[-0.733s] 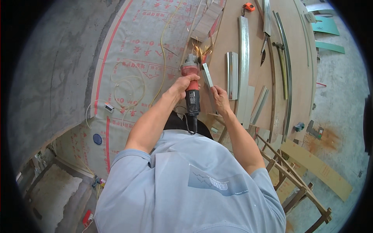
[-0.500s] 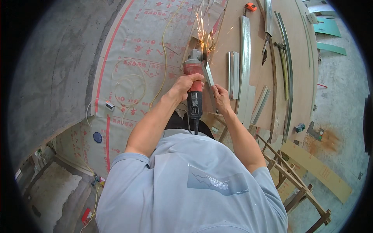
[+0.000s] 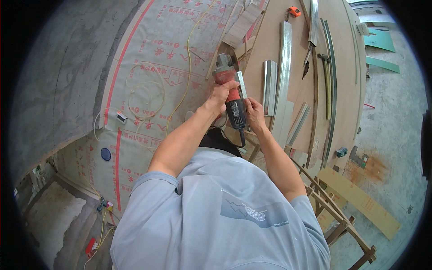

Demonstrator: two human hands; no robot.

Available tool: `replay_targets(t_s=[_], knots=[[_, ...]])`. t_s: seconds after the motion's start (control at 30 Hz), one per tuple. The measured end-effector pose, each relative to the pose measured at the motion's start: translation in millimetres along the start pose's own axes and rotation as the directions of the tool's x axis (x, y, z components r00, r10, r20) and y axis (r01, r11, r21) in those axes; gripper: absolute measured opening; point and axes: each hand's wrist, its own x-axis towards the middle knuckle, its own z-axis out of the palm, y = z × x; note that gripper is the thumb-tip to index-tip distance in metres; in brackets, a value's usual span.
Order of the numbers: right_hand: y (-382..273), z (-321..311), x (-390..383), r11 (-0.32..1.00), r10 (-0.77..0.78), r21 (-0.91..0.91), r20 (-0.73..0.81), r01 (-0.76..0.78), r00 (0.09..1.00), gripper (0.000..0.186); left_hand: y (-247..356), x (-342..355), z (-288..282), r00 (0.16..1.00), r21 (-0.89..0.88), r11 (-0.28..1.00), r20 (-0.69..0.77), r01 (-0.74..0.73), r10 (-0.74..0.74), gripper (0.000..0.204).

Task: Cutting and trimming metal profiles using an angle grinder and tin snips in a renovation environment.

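My left hand (image 3: 220, 96) is wrapped round the red body of an angle grinder (image 3: 236, 112), whose grey head and disc point away from me. No sparks show at the disc. My right hand (image 3: 255, 113) grips a silvery metal strip (image 3: 242, 84) at its near end, just right of the grinder. The strip's far end lies close to the disc; whether they touch I cannot tell. Both hands are at the left edge of a wooden worktop (image 3: 299, 85).
Metal channels (image 3: 283, 67), an orange tape measure (image 3: 294, 11), snips (image 3: 308, 58) and a hammer (image 3: 325, 67) lie on the worktop. A wooden trestle (image 3: 344, 220) stands at my right. A yellow cable (image 3: 189, 58) and a coiled clear hose (image 3: 146, 96) cross the printed floor sheet.
The sparks at the disc have stopped. The grinder has tilted, its head turning left and its rear end swinging right toward my right hand, which still grips the metal strip.
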Motion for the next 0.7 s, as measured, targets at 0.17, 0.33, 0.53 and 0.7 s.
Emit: replay_targets(t_s=[0.17,0.33,0.53,0.7], knots=[[-0.3,-1.5,0.2,0.997,0.042,0.069,0.035,-0.045,0.998,0.03,0.6,1.1,-0.9,1.0,0.06,0.998,-0.003,0.023,-0.023,0.016],[-5.7,-0.7,-2.7,0.997,0.027,0.072,0.023,-0.029,0.999,0.03,2.8,2.1,-0.3,0.999,0.046,0.998,0.023,0.036,-0.037,0.016],[-2.7,-1.9,-1.8,1.0,-0.001,0.02,0.018,0.001,1.0,0.029,8.0,-2.7,3.8,0.999,0.063,0.997,0.002,0.051,-0.051,0.017],[4.5,0.5,0.8,0.993,0.026,0.113,0.001,-0.026,1.0,0.03,9.8,-8.3,9.5,0.998,0.05,0.997,-0.029,0.055,-0.053,0.017]])
